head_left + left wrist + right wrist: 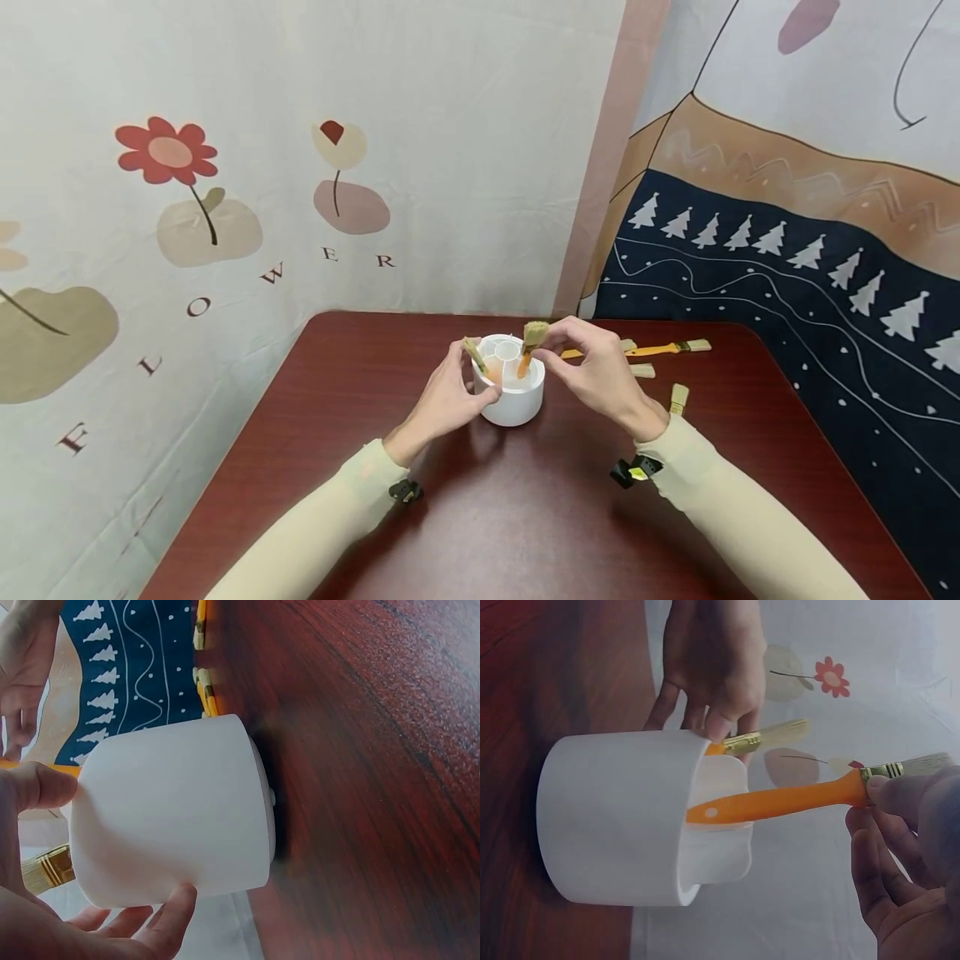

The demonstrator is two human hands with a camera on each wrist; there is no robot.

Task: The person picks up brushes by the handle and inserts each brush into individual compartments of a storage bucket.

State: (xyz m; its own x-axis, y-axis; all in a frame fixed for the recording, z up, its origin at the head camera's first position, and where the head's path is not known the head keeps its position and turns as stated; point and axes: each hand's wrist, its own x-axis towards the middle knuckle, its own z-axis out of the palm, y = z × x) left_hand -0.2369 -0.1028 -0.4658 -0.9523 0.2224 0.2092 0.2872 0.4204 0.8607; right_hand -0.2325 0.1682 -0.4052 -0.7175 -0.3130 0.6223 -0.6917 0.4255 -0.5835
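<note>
A round white organizer [517, 408] with inner dividers stands upright on the table. My left hand [448, 398] grips its side, thumb at the near rim and fingers round the far side. One paintbrush [742, 743] stands in it, bristles up, beside the left hand. My right hand [600, 367] pinches a second paintbrush [780, 802] at its metal band, between thumb and fingers. That brush's orange handle points down, with its tip at the organizer's opening, and its pale bristles point up.
On the dark red table [487, 517], more brushes lie behind and right of my right hand: an orange-handled brush [660, 350], and another brush [678, 398] partly hidden by the wrist. A printed cloth [480, 167] hangs along the table's far edge.
</note>
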